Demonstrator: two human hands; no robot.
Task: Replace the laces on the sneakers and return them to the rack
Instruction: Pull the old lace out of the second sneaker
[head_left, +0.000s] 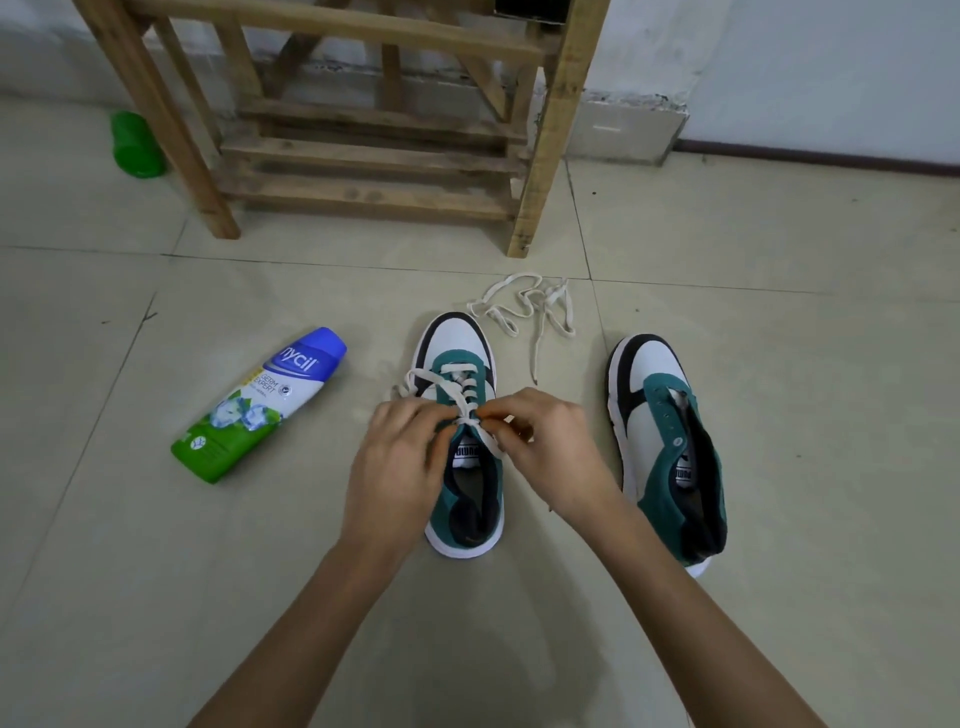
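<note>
Facing the rack (363, 156), both sneakers lay toe-first before it: the laced sneaker (465, 509) opposite its middle, the bare sneaker (660, 431) opposite its right post, nearer the right hand (550, 447). That hand and the left hand (400, 457) each pinched the lace (460, 370), fingers curled, atop that sneaker. A spare lace (536, 348) lay nearer the rack.

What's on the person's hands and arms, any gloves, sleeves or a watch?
No gloves on the left hand or right hand. The left forearm and right forearm show no sleeves, watch or bands. A glint on a right finger might be a ring; too small to tell.
</note>
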